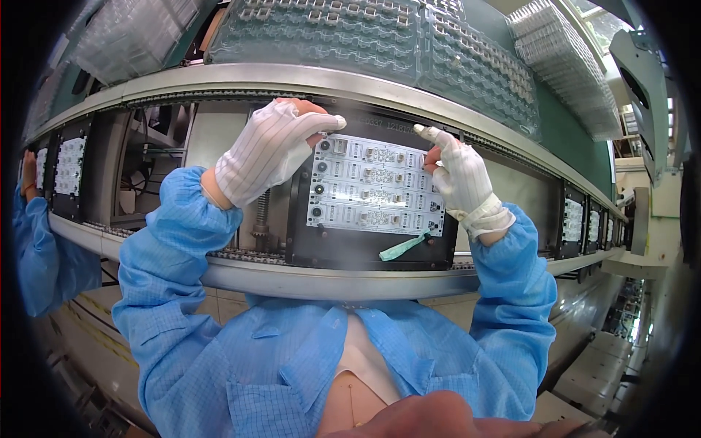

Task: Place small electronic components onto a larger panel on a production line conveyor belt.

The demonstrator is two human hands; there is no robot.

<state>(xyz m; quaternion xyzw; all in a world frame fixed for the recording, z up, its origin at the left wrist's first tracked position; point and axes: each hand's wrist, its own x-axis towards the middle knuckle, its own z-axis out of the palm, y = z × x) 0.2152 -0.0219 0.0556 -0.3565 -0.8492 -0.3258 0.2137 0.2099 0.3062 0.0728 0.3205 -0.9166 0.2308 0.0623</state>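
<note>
The left hand [266, 150], in a white striped glove, reaches in over the far left corner of the white circuit board [352, 196], its wrist bent so that the back of the hand faces up and the index finger stretches right along the board's far edge. The right hand [466, 179], gloved likewise, stands at the board's far right corner, index finger pointing left and the other fingers curled below it. Both elbows are spread wide in blue sleeves [171, 241]. The fingertips of the two hands are well apart; whether either hand pinches a small part, I cannot tell, as the fingers overlap and the parts are tiny. The board lies flat on a black carrier plate [343, 254] between the conveyor rails, with a pale green strip [404, 247] at its near right edge. Clear plastic trays [321, 40] sit beyond the far rail.
</note>
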